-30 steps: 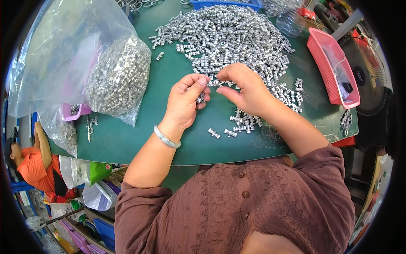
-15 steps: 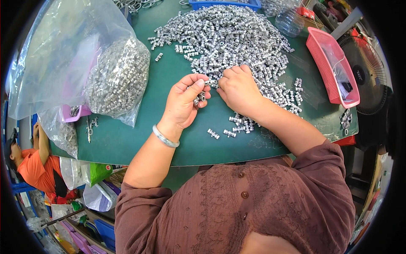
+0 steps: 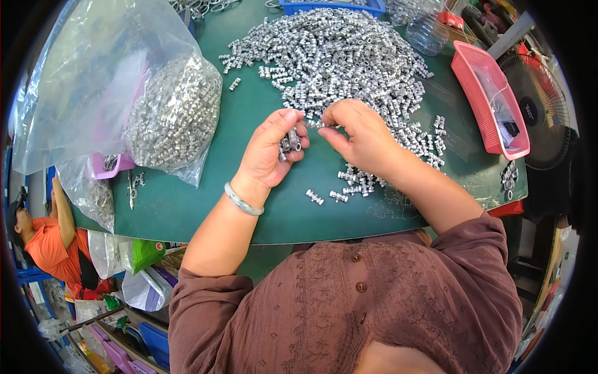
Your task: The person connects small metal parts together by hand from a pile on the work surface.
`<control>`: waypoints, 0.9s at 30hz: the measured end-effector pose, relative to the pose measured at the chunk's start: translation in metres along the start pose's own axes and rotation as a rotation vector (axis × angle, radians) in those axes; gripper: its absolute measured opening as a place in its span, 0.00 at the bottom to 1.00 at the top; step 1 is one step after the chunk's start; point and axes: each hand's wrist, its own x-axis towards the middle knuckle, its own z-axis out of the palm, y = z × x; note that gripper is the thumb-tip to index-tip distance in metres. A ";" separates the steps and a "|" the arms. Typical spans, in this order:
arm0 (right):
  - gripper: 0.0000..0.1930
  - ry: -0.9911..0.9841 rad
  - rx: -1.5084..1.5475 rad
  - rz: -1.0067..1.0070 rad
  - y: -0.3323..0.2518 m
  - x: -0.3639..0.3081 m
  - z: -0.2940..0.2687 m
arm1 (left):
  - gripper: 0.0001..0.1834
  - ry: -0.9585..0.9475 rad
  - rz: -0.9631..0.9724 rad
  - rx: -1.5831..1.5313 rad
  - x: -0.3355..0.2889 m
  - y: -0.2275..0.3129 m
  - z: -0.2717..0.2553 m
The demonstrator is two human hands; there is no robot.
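Small silvery metal fittings [image 3: 336,56] lie in a large heap on the green table. Just below its near left edge, my left hand [image 3: 271,146], palm turned up, has its fingers curled round several metal fittings [image 3: 290,143]. To its right my right hand [image 3: 358,134] is closed in a pinch at the edge of the heap, with a bit of silvery metal fitting [image 3: 316,124] at its fingertips. Between the two hands is a narrow gap. A few loose fittings [image 3: 338,196] lie on the table below my right wrist.
A clear plastic bag [image 3: 174,112] full of fittings stands at the left, by a pink-purple basket [image 3: 114,168]. To the right are a pink basket [image 3: 489,100] and a black fan [image 3: 536,112]. A blue tray [image 3: 333,7] sits behind the heap. Another person [image 3: 53,246] is at far left.
My right hand has drawn slightly up and turned, its thumb and fingers now showing at a pinch. My left thumb has lifted, and the fittings in that palm show more.
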 end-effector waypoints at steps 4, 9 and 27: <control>0.10 0.045 0.021 -0.047 -0.002 0.000 0.000 | 0.10 -0.009 -0.041 0.137 -0.003 -0.001 0.008; 0.12 0.021 0.112 0.001 -0.004 -0.002 -0.002 | 0.08 0.001 -0.008 0.109 -0.002 -0.003 0.001; 0.05 -0.191 0.336 0.289 0.002 -0.013 -0.012 | 0.13 -0.060 -0.057 -0.107 0.000 -0.001 0.000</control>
